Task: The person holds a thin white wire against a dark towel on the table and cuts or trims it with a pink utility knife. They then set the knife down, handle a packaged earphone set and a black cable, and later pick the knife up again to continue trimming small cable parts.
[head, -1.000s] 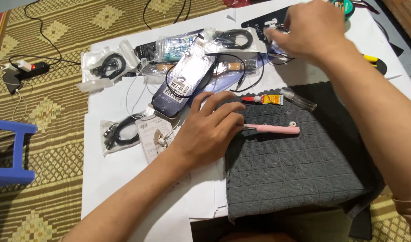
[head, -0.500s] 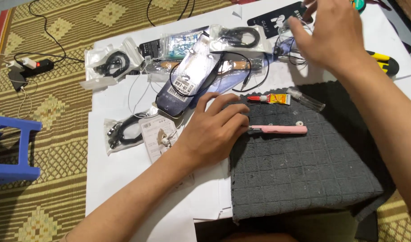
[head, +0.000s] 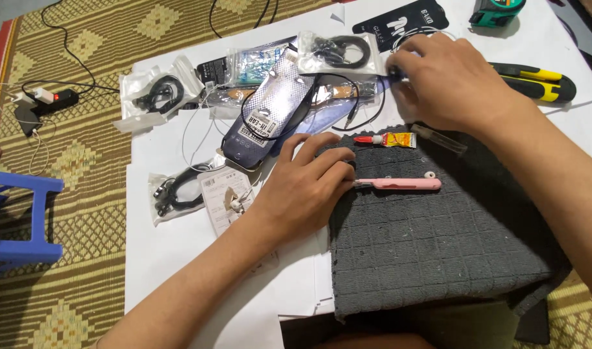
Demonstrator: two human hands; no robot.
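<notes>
Left hand presses grey mat's left edge; right hand beyond it.

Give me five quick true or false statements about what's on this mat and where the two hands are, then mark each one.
1. The left hand rests flat at the grey mat's edge. True.
2. The pink tool lies on the grey mat. True.
3. The right hand holds the glue tube. False: the tube lies free on the mat, below that hand.
4. The yellow cutter lies on the woven rug. False: it lies on the white sheet.
5. A blue stool stands at the left. True.
</notes>
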